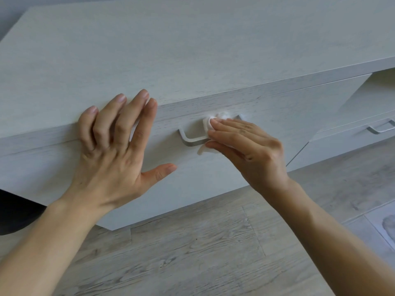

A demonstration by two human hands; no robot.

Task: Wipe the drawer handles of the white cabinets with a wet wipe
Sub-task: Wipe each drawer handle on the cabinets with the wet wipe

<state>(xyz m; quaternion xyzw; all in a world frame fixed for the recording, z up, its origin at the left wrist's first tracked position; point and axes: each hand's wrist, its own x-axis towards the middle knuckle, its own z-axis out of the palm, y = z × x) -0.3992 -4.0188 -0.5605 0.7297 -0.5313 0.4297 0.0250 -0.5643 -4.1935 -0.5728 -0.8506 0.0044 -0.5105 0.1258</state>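
On cabinet (192, 50) front, handle (192, 142) running left-right; right hand (245, 146) pinching wipe (208, 122) at right end, unwiped stretch leftward; left hand (115, 150) splayed, empty, braced at top edge.

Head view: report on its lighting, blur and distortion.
Head view: soft, even daylight, no glare; faint shadows under the left hand and the handle; the wet wipe is blown out and smeared beside the right hand; wide-angle lens tilts and bows the cabinet edges.
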